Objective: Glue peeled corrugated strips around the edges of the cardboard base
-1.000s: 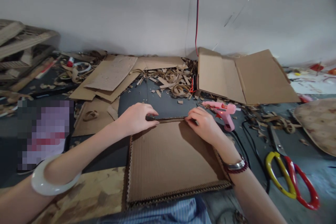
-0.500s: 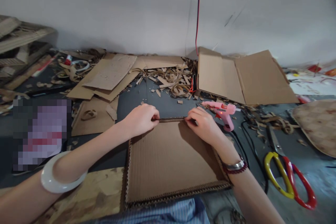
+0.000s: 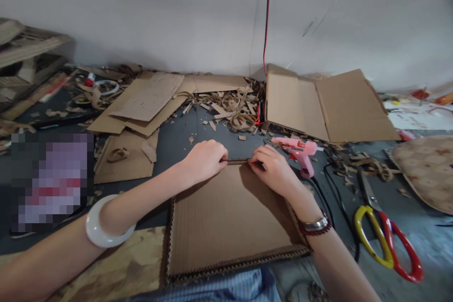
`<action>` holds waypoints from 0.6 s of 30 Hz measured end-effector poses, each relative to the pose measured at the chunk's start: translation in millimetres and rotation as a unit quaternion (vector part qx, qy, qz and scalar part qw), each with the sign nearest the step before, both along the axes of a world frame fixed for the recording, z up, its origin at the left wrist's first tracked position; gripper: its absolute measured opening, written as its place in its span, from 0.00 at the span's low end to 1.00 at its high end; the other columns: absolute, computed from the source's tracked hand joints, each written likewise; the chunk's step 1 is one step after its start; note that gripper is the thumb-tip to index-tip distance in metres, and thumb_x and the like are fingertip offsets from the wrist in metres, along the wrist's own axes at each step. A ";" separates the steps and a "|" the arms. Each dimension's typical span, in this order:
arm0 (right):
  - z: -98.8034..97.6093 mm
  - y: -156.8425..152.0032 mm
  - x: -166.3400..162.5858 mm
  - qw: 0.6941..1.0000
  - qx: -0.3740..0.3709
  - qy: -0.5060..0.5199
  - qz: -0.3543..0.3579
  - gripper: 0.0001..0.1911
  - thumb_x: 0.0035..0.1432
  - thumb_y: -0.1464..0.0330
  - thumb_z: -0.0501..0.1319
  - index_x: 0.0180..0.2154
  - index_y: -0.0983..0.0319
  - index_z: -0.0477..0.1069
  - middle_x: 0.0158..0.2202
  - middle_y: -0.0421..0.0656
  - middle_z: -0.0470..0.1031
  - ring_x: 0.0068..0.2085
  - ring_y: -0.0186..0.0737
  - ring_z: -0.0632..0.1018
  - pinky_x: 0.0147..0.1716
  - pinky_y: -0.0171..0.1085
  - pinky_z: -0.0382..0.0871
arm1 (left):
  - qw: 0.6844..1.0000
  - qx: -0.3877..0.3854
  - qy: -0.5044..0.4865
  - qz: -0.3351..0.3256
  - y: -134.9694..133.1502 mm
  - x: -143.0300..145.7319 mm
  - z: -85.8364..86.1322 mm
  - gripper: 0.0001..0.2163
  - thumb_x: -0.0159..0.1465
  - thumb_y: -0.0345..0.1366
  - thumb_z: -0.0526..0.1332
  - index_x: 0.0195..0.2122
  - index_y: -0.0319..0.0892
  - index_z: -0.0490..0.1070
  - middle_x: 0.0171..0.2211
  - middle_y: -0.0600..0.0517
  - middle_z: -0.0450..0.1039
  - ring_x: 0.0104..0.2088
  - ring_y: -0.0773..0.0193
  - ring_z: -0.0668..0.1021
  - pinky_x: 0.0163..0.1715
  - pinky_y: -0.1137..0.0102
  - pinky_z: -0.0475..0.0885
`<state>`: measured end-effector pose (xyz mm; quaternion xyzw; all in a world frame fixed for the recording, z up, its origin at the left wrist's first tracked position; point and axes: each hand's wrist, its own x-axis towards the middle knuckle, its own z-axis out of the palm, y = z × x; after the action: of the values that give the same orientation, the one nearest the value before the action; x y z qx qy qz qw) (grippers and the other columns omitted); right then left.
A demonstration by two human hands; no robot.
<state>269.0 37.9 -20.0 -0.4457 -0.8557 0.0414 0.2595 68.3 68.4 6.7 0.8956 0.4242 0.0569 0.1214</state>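
A brown cardboard sheet (image 3: pixel 226 217) with corrugated strips along its edges lies flat in front of me. My left hand (image 3: pixel 205 160) pinches the corrugated strip (image 3: pixel 238 162) on the sheet's far edge, fingers closed on it. Just to the right, my right hand (image 3: pixel 274 170) presses closed fingers on the same strip. The two hands sit a few centimetres apart. A white bangle is on my left wrist, and a metal and bead bracelet on my right.
A pink glue gun (image 3: pixel 299 151) lies right of my right hand, its black cord trailing toward me. Yellow-and-red scissors (image 3: pixel 385 236) lie at the right. Folded cardboard (image 3: pixel 329 104), flat sheets (image 3: pixel 148 99) and cardboard scraps (image 3: pixel 230 108) fill the back. A wooden board (image 3: pixel 116 269) lies near left.
My left hand has slid to the right along the far edge strip, closing the gap to my right hand. The right hand has stayed in place.
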 end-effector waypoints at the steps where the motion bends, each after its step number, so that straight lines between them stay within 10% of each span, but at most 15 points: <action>1: 0.1 -0.1 0.1 1.000 -0.001 0.001 0.000 0.10 0.51 0.81 0.56 0.24 0.62 0.65 0.26 0.44 0.70 0.31 0.41 0.68 0.32 0.39 0.66 | 1.000 0.000 0.003 0.002 -0.2 -0.1 0.6 0.09 0.55 0.31 0.55 0.27 0.41 0.76 0.27 0.46 0.76 0.29 0.57 0.76 0.25 0.68 0.66; 18: -1.0 1.3 3.1 0.999 -0.022 0.023 -0.007 0.05 0.52 0.78 0.59 0.30 0.63 0.71 0.31 0.45 0.75 0.35 0.41 0.73 0.36 0.39 0.69 | 0.996 -0.031 0.079 -0.019 -2.2 -6.9 21.3 0.09 0.53 0.29 0.56 0.26 0.41 0.76 0.24 0.46 0.75 0.27 0.55 0.77 0.23 0.68 0.65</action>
<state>272.1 39.2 -21.0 -0.4566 -0.8452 0.0682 0.2694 61.4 66.3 28.0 0.9008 0.4172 -0.0296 0.1166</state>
